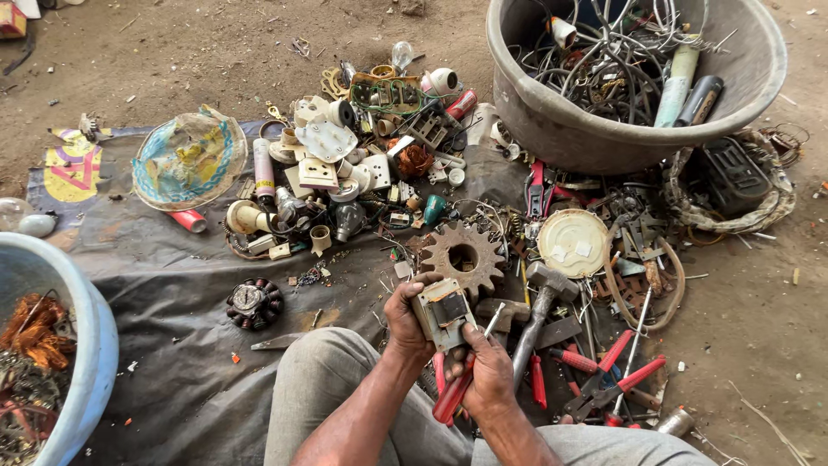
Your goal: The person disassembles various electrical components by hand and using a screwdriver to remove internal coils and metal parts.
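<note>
The left hand (405,321) grips a small transformer (442,312) over the knees, near the rusty gear (461,255). The right hand (487,369) pinches a red-handled screwdriver (454,390) against it; the tip may slip and jab the left fingers.

bare forearms, grey trousers (345,388)

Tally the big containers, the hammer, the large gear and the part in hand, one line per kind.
Grey tub: 1
Blue tub: 1
Hammer: 1
Rusty gear: 1
Small boxy metal part, held in the left hand: 1
Red-handled screwdriver, in the right hand: 1
Total: 6
</note>
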